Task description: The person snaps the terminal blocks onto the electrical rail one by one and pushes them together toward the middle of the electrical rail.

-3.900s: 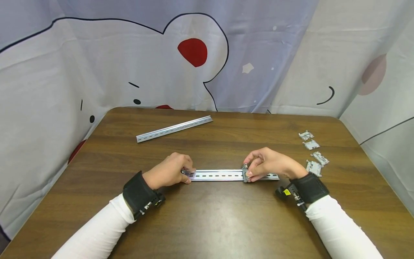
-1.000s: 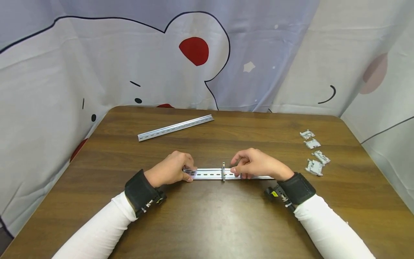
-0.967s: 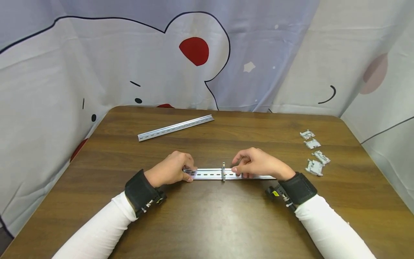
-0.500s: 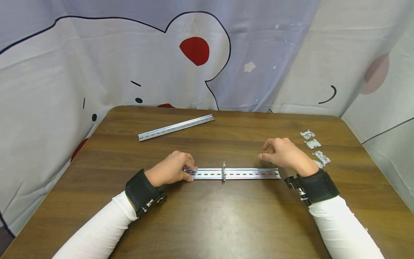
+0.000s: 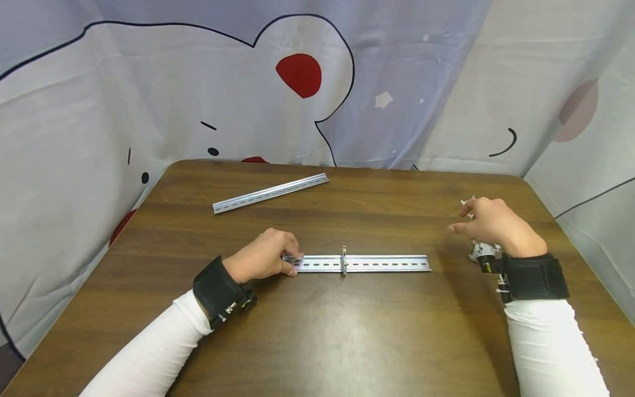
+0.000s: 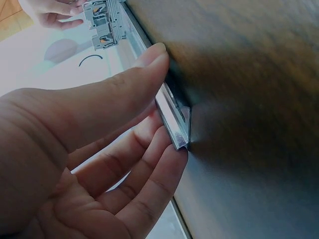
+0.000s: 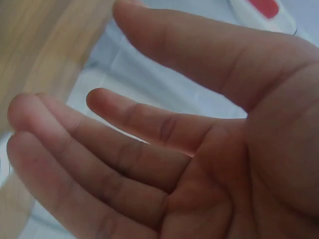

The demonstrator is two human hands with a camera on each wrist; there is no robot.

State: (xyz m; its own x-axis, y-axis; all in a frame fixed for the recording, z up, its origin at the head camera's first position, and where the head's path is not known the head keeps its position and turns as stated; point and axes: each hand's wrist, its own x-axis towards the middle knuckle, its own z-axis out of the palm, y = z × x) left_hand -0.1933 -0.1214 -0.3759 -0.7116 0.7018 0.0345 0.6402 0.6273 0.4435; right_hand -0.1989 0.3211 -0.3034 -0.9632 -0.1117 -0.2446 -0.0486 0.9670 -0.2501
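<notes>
My left hand (image 5: 263,256) pinches the left end of a slotted metal DIN rail (image 5: 387,263), thumb on the near edge and fingers on the far one. In the left wrist view its thumb and fingers grip the rail's end (image 6: 172,119). A thin grey terminal block (image 5: 344,261) stands upright across the rail near its middle; the left wrist view shows its side (image 6: 103,25). My right hand (image 5: 501,225) hovers over the loose terminal blocks (image 5: 483,251) at the right, hiding most of them. In the right wrist view its palm and relaxed fingers (image 6: 60,7) hold nothing.
A second slotted DIN rail (image 5: 270,193) lies slanted at the back left of the wooden table (image 5: 307,342). A printed cloth (image 5: 198,82) hangs behind the table and along its sides.
The terminal block has slid left along the rail to near its middle. My right hand has let go of it and moved right to the loose blocks. My left hand has stayed put.
</notes>
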